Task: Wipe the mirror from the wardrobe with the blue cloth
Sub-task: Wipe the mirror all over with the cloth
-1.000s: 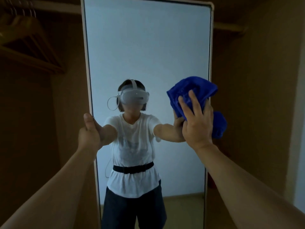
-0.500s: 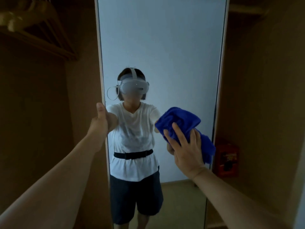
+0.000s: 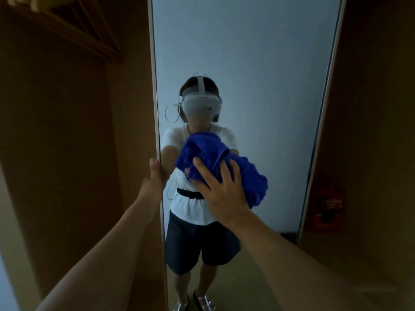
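Observation:
A tall mirror (image 3: 258, 52) in a pale frame stands upright inside a brown wardrobe. My left hand (image 3: 155, 178) grips the mirror's left edge at mid height, thumb on the front. A crumpled blue cloth (image 3: 208, 153) is pressed flat against the glass by my right hand (image 3: 221, 191), fingers spread over it, left of the mirror's middle. The glass reflects a person in a white shirt and dark shorts.
Wooden hangers (image 3: 89, 34) hang on a rail at the upper left. A red box (image 3: 327, 207) sits low in the wardrobe to the right of the mirror. Brown wardrobe walls (image 3: 377, 108) close in on both sides.
My right hand has swept the blue cloth down and leftwards across the glass, from the right edge to near the middle. My left hand keeps its grip on the left edge.

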Motion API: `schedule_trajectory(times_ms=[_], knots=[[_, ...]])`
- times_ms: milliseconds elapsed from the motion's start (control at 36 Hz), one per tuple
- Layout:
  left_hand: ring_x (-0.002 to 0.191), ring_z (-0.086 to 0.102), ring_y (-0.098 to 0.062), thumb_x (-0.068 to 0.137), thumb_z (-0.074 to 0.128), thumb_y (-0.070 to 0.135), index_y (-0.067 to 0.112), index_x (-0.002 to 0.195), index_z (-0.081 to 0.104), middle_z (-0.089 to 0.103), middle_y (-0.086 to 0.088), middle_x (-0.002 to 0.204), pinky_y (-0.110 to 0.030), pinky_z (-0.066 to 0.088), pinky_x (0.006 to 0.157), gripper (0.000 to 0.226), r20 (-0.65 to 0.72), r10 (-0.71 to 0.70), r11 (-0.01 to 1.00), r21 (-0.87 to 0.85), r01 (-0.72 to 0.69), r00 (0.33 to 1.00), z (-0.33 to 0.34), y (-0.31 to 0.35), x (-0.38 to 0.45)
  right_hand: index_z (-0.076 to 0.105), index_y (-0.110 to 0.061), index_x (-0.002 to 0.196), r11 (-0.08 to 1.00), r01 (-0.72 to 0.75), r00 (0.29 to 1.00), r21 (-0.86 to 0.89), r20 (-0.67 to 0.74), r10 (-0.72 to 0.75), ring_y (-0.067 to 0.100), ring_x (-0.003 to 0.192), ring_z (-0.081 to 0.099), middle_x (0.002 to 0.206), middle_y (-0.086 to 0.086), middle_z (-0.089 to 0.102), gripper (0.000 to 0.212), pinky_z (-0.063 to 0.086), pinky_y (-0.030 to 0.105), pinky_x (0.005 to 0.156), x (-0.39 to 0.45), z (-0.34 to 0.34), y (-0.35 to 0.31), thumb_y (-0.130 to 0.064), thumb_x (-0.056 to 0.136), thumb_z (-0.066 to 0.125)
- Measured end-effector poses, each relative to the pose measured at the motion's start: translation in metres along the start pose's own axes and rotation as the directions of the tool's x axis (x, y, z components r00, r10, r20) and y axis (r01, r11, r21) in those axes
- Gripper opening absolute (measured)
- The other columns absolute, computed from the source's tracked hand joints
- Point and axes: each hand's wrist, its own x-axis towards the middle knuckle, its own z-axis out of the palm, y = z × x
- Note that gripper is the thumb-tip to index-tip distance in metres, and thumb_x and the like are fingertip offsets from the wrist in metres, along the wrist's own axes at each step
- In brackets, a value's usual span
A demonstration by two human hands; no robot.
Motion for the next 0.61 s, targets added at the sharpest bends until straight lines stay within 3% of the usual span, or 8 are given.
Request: schedule_trajectory(times_ms=[56, 139, 250, 333, 389, 444, 528, 611], knots=[[0.073, 0.050, -0.014, 0.090, 0.016, 0.066, 0.006, 0.121, 0.054, 0.054, -0.004, 0.090, -0.030, 0.037, 0.074, 0.078, -0.014, 0.000, 1.000, 0.002, 0.000, 1.000, 0.000, 0.000, -0.001, 0.054, -0.032, 0.132, 1.000, 0.028, 0.999, 0.013, 0.021, -0.029, 0.039, 0.114, 0.041, 0.148, -0.002, 0.037, 0.046, 0.036, 0.057, 0.101, -0.017, 0.001, -0.013, -0.020, 0.088, 0.048], [0.071, 0.051, -0.011, 0.090, 0.016, 0.067, 0.011, 0.112, 0.054, 0.055, 0.000, 0.083, -0.024, 0.038, 0.061, 0.071, 0.031, -0.006, 1.000, -0.009, 0.006, 0.999, -0.001, 0.002, -0.005, 0.054, -0.037, 0.131, 0.984, 0.175, 0.978, 0.017, 0.111, -0.176, 0.037, 0.122, 0.037, 0.151, -0.005, 0.034, 0.051, 0.034, 0.056, 0.104, -0.038, -0.002, -0.026, -0.025, 0.082, 0.056], [0.086, 0.059, -0.016, 0.085, 0.018, 0.073, 0.016, 0.110, 0.055, 0.062, -0.001, 0.091, -0.029, 0.044, 0.079, 0.072, 0.122, -0.012, 0.998, -0.052, 0.019, 0.992, -0.007, 0.001, -0.011, 0.048, -0.038, 0.136, 0.966, 0.252, 0.948, 0.053, 0.189, -0.258, 0.034, 0.128, 0.041, 0.152, -0.005, 0.034, 0.064, 0.037, 0.053, 0.103, -0.039, -0.009, -0.026, -0.030, 0.076, 0.070], [0.113, 0.054, -0.022, 0.075, 0.014, 0.078, 0.023, 0.120, 0.053, 0.059, -0.002, 0.115, -0.034, 0.040, 0.096, 0.081, 0.240, 0.017, 0.999, -0.049, -0.005, 0.971, -0.010, -0.015, -0.011, 0.046, -0.035, 0.137, 0.970, 0.242, 0.957, 0.034, 0.154, -0.245, 0.033, 0.128, 0.046, 0.152, -0.004, 0.034, 0.057, 0.038, 0.054, 0.102, -0.025, -0.014, -0.015, -0.025, 0.082, 0.058], [0.133, 0.036, -0.017, 0.073, 0.010, 0.079, 0.040, 0.126, 0.046, 0.046, 0.003, 0.139, -0.031, 0.027, 0.105, 0.075, 0.346, 0.091, 0.995, -0.065, -0.073, 0.934, -0.011, -0.029, -0.012, 0.050, -0.035, 0.135, 0.989, 0.144, 0.980, 0.012, 0.136, -0.145, 0.034, 0.125, 0.047, 0.151, -0.004, 0.036, 0.051, 0.035, 0.057, 0.103, -0.016, -0.016, -0.014, -0.022, 0.087, 0.047], [0.138, 0.024, -0.008, 0.076, 0.004, 0.078, 0.046, 0.136, 0.034, 0.031, 0.009, 0.150, -0.029, 0.017, 0.104, 0.075, 0.420, 0.111, 0.994, -0.056, -0.096, 0.901, -0.013, -0.044, -0.012, 0.053, -0.036, 0.133, 0.998, 0.071, 0.991, 0.002, 0.117, -0.070, 0.036, 0.122, 0.043, 0.150, -0.004, 0.037, 0.046, 0.035, 0.057, 0.103, -0.013, -0.013, -0.021, -0.021, 0.092, 0.038], [0.134, 0.032, -0.009, 0.089, 0.008, 0.067, 0.031, 0.139, 0.038, 0.039, 0.002, 0.147, -0.024, 0.023, 0.102, 0.069, 0.380, 0.087, 0.993, -0.102, -0.051, 0.921, -0.014, -0.060, -0.008, 0.055, -0.036, 0.131, 1.000, 0.015, 0.997, -0.019, 0.075, -0.013, 0.036, 0.118, 0.042, 0.147, -0.005, 0.041, 0.043, 0.038, 0.056, 0.101, -0.020, -0.004, -0.036, -0.022, 0.095, 0.035], [0.119, 0.052, -0.023, 0.100, 0.024, 0.043, 0.014, 0.123, 0.053, 0.057, -0.012, 0.128, -0.040, 0.037, 0.106, 0.048, 0.230, -0.071, 0.982, -0.155, 0.109, 0.971, -0.010, -0.067, -0.003, 0.057, -0.037, 0.128, 0.998, 0.062, 0.996, -0.018, 0.071, -0.061, 0.035, 0.117, 0.051, 0.146, -0.007, 0.043, 0.038, 0.040, 0.055, 0.101, -0.034, 0.005, -0.049, -0.026, 0.093, 0.046]])
